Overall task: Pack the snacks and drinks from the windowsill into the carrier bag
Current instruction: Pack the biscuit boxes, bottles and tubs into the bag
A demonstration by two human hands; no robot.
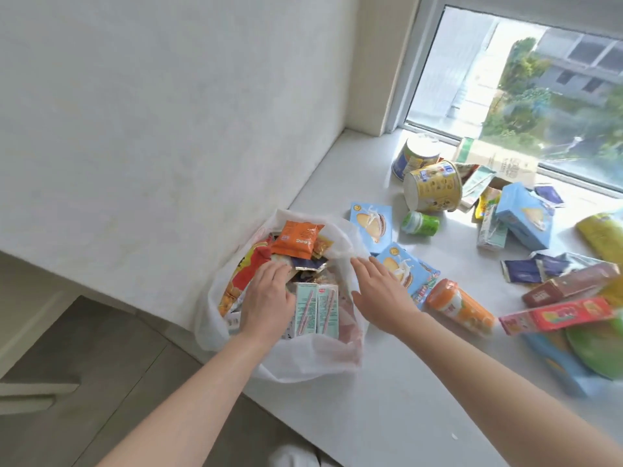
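A white carrier bag stands open at the windowsill's left edge. Inside it lie an orange snack packet, a red and yellow packet and two pale green drink cartons. My left hand rests flat on the contents, fingers straight, beside the cartons. My right hand hovers open over the bag's right rim, fingers spread, holding nothing. Just right of it lie a blue biscuit packet and an orange drink bottle.
The white windowsill carries more goods: another blue biscuit packet, a green bottle, two yellow cups, a blue box, dark blue sachets, red boxes. The window is behind; the floor drops off at left.
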